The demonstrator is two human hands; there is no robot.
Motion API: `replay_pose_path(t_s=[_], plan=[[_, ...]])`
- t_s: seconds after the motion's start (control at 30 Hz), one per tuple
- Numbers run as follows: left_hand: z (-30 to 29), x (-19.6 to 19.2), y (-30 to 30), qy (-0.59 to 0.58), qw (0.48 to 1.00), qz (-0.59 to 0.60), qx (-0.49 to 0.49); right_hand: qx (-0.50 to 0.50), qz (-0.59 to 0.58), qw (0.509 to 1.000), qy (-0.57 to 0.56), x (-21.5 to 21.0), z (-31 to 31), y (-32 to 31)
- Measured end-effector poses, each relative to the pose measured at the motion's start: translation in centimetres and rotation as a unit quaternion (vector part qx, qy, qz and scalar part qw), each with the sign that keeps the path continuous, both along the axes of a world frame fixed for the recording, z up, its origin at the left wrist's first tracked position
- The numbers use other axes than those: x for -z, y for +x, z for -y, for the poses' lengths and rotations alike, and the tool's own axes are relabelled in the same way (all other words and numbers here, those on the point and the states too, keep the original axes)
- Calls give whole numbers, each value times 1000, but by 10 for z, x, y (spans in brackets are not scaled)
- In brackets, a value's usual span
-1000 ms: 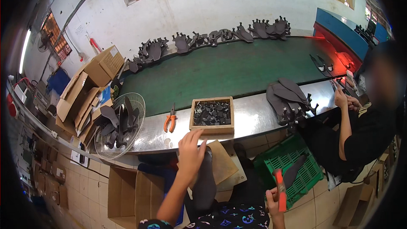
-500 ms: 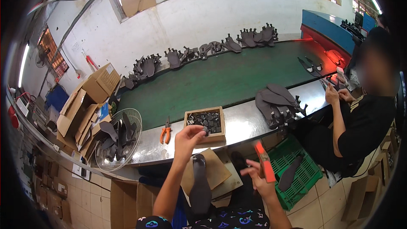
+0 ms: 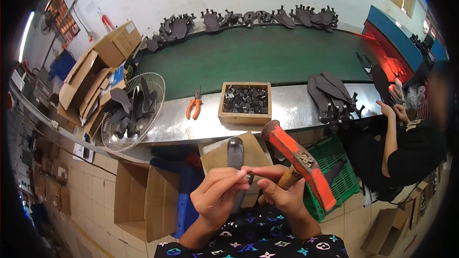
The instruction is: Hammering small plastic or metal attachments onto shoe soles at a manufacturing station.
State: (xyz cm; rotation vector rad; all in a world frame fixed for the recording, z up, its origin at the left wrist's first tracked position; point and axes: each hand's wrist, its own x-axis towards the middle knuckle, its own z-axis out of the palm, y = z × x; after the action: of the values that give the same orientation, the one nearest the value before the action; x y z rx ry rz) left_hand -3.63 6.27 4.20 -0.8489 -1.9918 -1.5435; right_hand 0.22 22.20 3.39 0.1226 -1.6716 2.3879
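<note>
My left hand [image 3: 216, 195] pinches a small dark piece [image 3: 249, 177] between thumb and fingertips. Stretched toward that piece is the index finger of my right hand [image 3: 289, 199]. The same hand grips a hammer [image 3: 290, 149] by its wooden handle, the worn red head tilted up to the right. Beneath my hands a dark grey shoe sole [image 3: 235, 155] lies over a tan board [image 3: 259, 152], its middle partly hidden by my fingers. Just beyond, on the metal bench edge, stands a wooden box [image 3: 245, 119] of small black pieces.
Orange-handled pliers [image 3: 194, 107] and a wire basket of soles [image 3: 161, 96] are to the left on the bench. Heeled soles [image 3: 330, 96] lie right of the box, beside a green belt [image 3: 248, 55]. A green crate [image 3: 342, 188] is at my right, near a co-worker [image 3: 389, 150].
My left hand has drawn back from the wooden box to over the sole with a small piece. My right hand has come in to meet it, hammer still held. The view has shifted.
</note>
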Motion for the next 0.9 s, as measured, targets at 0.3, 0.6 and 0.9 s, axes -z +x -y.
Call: replay_pose_path(t_s=[0.3, 0.6, 0.9], plan=[[13, 16, 4, 22, 990, 135, -14, -22, 84, 996, 1, 8, 9, 6], [13, 29, 16, 170, 934, 314, 15, -17, 34, 999, 14, 26, 19, 2], [13, 80, -52, -58, 979, 149, -128, 34, 53, 988, 139, 63, 6, -44]])
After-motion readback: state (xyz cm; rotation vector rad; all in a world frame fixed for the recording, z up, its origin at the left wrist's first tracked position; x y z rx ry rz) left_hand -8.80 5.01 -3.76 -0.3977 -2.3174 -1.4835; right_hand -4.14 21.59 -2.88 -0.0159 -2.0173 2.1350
